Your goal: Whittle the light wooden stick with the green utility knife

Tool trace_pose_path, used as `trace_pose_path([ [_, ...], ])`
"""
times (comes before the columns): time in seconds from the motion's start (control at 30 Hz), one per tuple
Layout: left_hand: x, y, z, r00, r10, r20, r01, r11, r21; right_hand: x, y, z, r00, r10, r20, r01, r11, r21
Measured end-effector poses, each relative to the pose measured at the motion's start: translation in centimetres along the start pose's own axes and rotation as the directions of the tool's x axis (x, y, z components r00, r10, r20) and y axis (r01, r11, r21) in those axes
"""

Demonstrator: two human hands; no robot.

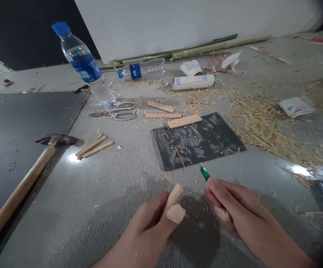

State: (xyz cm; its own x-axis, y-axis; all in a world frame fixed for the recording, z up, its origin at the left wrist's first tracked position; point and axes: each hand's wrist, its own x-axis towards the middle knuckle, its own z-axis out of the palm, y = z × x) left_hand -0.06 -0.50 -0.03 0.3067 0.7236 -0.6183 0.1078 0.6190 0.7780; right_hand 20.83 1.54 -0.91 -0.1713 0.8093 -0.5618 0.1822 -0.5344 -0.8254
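Observation:
My left hand (147, 227) is closed around a short pale wooden stick (175, 195), which juts up past the fingers. A pale beige covering (176, 213) sits over my left thumb tip. To the right, my right hand (236, 206) is closed on a slim green-tipped tool (205, 173); its kind does not show, since the fingers hide the rest. The two hands are apart. Just beyond them lies a dark, scuffed sandpaper sheet (175, 143). One flat wood strip (185, 121) rests across its far edge, with another strip (162, 115) and a third (160, 106) behind.
On the left lie a claw hammer (24, 190) and small wood pieces (94, 147). Scissors (123, 111) rest by an upright water bottle (85, 67). Farther back are a fallen bottle (147, 69), a paper roll (193, 82) and bamboo poles (219, 46). Shavings (270, 126) spread rightward.

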Motion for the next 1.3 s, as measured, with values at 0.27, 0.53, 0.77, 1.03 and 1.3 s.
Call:
trace_pose_path([
  [0.27, 0.0, 0.1, -0.3, 0.991, -0.122, 0.052, 0.130, 0.973, -0.193, -1.9, 1.4, 1.2, 0.994, -0.054, 0.094, 0.086, 0.923, -0.376],
  [0.53, 0.5, 0.2, -0.4, 0.986, -0.085, 0.141, 0.122, 0.954, -0.274, -1.9, 0.8, 1.8, 0.958, -0.275, 0.080, 0.282, 0.860, -0.425],
  [0.77, 1.0, 0.0, -0.6, 0.986, -0.109, 0.123, 0.148, 0.918, -0.367, -1.6, 1.5, 1.2, 0.934, -0.357, 0.023, 0.323, 0.813, -0.484],
  [1.03, 0.9, -0.6, -0.9, 0.966, -0.206, 0.156, 0.253, 0.876, -0.412, -0.4, 0.4, 1.5, 0.930, -0.368, 0.016, 0.350, 0.870, -0.347],
  [1.3, 0.5, -0.4, -1.8, 0.931, -0.106, 0.349, 0.232, 0.911, -0.342, -0.5, -0.6, 1.2, 0.955, -0.273, 0.114, 0.286, 0.950, -0.122],
])
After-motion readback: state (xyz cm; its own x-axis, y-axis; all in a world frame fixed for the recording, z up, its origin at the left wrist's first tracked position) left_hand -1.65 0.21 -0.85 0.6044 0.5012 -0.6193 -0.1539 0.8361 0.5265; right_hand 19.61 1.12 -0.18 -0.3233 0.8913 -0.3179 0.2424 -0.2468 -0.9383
